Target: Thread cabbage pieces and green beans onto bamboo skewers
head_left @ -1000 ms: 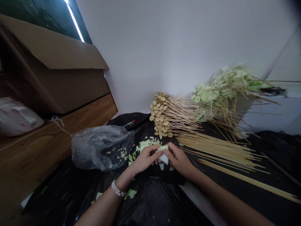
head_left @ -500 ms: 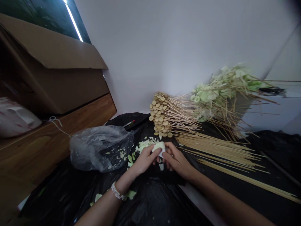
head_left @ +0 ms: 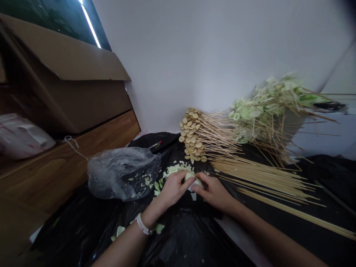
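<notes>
My left hand (head_left: 175, 190) and my right hand (head_left: 213, 193) meet low in the middle of the view, pinching a pale cabbage piece (head_left: 194, 182) between their fingers. The fingers hide much of it. Just beyond my left hand lies a scatter of shredded cabbage (head_left: 175, 170) on the black plastic sheet (head_left: 183, 241). A beaded bracelet (head_left: 143, 224) circles my left wrist. Beyond my hands stands a bundle of wooden skewers threaded with round tan slices (head_left: 191, 135).
Loose bamboo skewers (head_left: 264, 178) fan out to the right, below a heap of cabbage skewers (head_left: 267, 107). To the left are a clear plastic bag (head_left: 122, 174), a wooden ledge (head_left: 69, 163) and a cardboard box (head_left: 63, 89). A marker pen (head_left: 155, 145) lies at the back.
The cabbage piece has gone from a flat white fold to a rounder lump, pressed between my fingers. My hands have shifted slightly right, and the whole view has shifted a little.
</notes>
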